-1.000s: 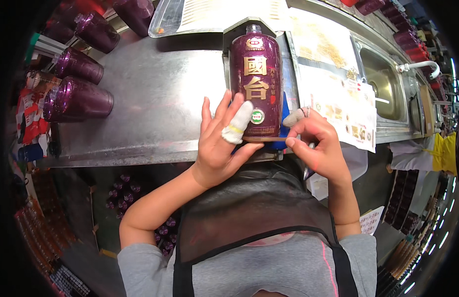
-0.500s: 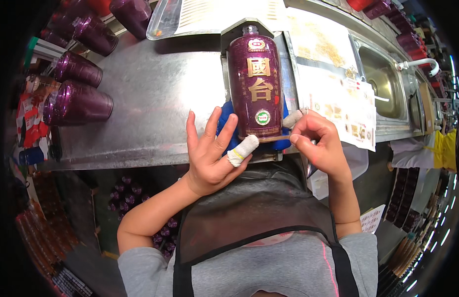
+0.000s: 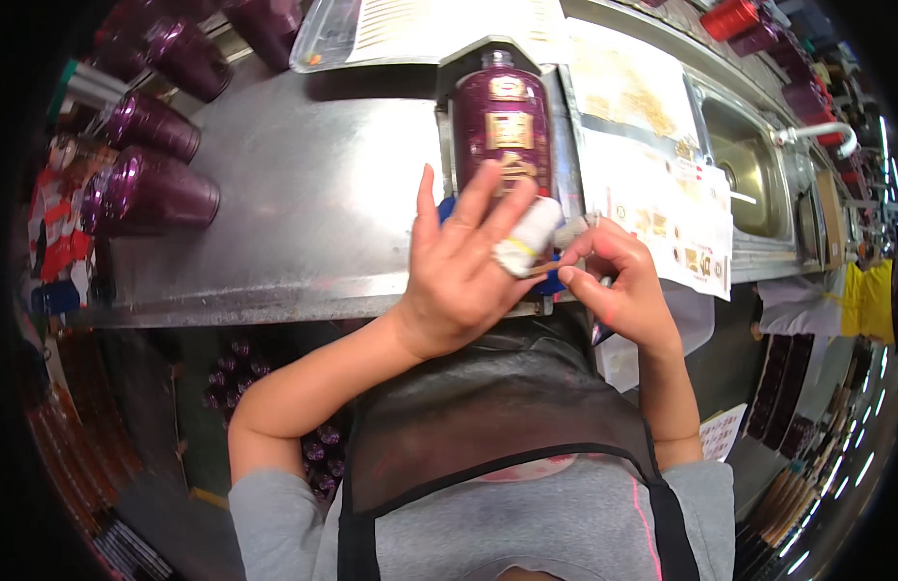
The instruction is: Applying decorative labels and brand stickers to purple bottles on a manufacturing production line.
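A purple bottle [image 3: 473, 126] with gold lettering lies on its back, neck away from me, in a grey metal cradle [image 3: 565, 116]. My left hand [image 3: 454, 276] is spread over the bottle's lower part, and its palm hides the bottle's base. White cloth covers one finger of that hand. Just right of the base, my right hand [image 3: 623, 276] pinches a thin brownish strip [image 3: 544, 268] between thumb and forefinger. Another of its fingers is wrapped in greyish cloth. The strip runs under my left hand, where its far end is hidden. Blue padding [image 3: 447, 207] shows beside the bottle.
Several purple bottles [image 3: 168, 189] lie at the left of the metal table [image 3: 323, 194]. A clear tray [image 3: 323, 44] with a striped sheet sits at the back. Printed sheets [image 3: 652, 213] lie to the right, before a sink [image 3: 749, 165] with a white tap [image 3: 817, 131].
My left hand has moved right and away from me, from beside the bottle's base to over its lower part. My right hand still pinches the strip, almost in place.
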